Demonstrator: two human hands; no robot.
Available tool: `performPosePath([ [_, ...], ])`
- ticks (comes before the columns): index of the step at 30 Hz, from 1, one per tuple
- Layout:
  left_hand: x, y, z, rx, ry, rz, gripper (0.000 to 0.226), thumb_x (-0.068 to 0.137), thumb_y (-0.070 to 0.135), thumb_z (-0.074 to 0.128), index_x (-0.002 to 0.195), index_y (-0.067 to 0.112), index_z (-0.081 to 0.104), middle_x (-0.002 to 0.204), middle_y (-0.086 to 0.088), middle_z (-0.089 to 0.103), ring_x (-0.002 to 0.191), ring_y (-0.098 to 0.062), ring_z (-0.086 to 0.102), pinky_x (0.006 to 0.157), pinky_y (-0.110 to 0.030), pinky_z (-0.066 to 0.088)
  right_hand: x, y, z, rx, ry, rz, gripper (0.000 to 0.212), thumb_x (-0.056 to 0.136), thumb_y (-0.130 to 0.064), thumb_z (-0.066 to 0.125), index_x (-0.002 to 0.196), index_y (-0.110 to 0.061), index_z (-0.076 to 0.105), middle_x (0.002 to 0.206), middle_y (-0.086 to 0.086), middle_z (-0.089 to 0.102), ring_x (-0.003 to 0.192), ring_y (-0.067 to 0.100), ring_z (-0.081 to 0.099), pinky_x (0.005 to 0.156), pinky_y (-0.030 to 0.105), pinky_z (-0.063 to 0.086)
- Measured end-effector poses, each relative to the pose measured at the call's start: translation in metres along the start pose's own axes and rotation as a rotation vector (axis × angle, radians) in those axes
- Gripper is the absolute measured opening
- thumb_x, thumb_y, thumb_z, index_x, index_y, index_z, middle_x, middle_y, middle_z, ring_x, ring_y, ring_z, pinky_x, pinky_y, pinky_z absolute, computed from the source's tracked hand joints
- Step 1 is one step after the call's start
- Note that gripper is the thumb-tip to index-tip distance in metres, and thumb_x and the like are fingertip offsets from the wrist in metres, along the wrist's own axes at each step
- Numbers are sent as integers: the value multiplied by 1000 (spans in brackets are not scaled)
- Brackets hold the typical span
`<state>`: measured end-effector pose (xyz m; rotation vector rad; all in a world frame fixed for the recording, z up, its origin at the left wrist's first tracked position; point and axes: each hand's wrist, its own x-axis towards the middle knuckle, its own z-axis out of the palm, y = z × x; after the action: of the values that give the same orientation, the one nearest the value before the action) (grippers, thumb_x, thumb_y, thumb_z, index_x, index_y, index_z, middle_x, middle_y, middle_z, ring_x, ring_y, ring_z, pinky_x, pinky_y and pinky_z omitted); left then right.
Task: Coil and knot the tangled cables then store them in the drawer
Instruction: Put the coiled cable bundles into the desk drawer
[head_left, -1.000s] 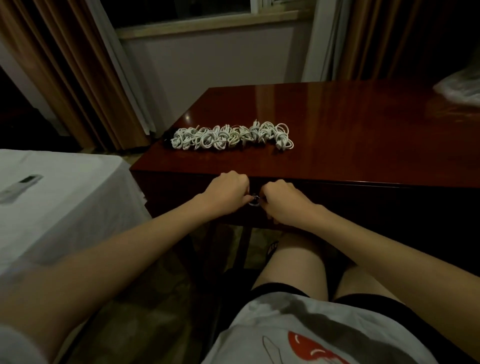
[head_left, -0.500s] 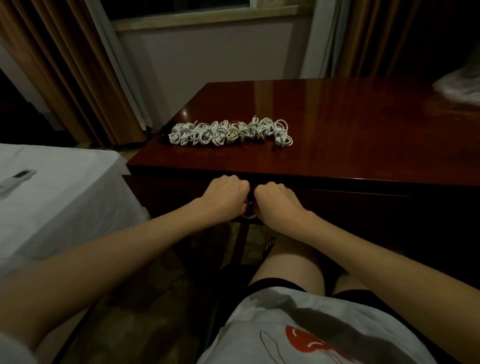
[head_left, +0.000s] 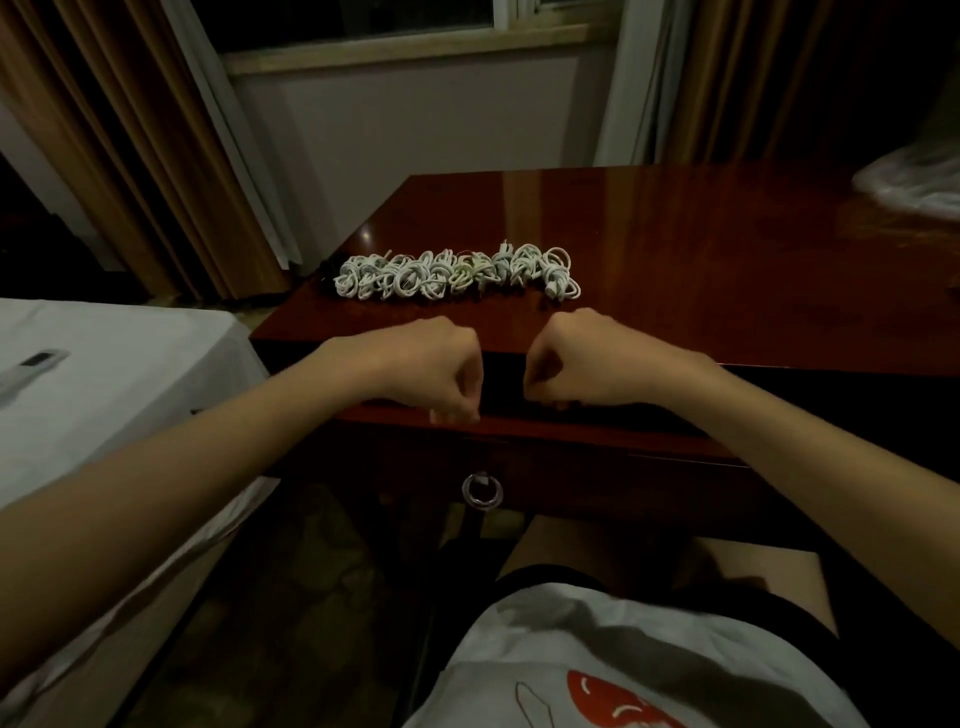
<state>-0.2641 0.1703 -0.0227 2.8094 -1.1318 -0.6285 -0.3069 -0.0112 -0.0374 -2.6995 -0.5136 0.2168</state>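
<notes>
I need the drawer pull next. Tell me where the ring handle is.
In the head view the ring handle hangs on the drawer front, just left of centre, below both hands and above the person's knees.

white cables (head_left: 457, 273), reddish-brown desk (head_left: 701, 270)

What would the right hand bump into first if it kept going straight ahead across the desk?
Probably the right end of the row of coiled white cables, which lies just beyond the right hand on the desk; depth is hard to judge.

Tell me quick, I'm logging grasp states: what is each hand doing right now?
Left hand: fingers curled, holding nothing visible, over the open drawer.
Right hand: fingers curled, nothing visible in it either.
</notes>
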Motion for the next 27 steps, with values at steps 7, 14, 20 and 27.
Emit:
performPosePath([
  [7,34,4,23,83,-51,39,22,91,29,67,109,18,72,109,4,71,102,-12,64,88,-30,51,14,25,15,-31,-275,62,11,90,-22,66,98,-16,73,74,-14,59,62,3,54,57,17,42],
  [14,30,13,27,182,-89,54,18,92,28,65,104,17,72,100,3,69,94,-15,63,76,-26,47,14,19,19,-96,-322,4,5,88,-16,67,86,-20,68,73,-13,59,60,2,55,54,16,43],
  [20,22,23,30,180,-215,44,7,92,25,66,91,19,69,73,10,60,74,-12,66,69,-28,53,8,10,26,-41,-393,-51,16,83,-19,74,94,-9,71,83,2,70,67,13,65,62,27,51],
  [27,21,24,36,71,-362,23,9,91,16,65,95,13,73,93,-4,73,60,-4,62,62,-23,53,1,4,36,-56,-419,-128,15,82,-19,73,95,-11,76,77,1,70,51,-1,54,59,23,46],
])
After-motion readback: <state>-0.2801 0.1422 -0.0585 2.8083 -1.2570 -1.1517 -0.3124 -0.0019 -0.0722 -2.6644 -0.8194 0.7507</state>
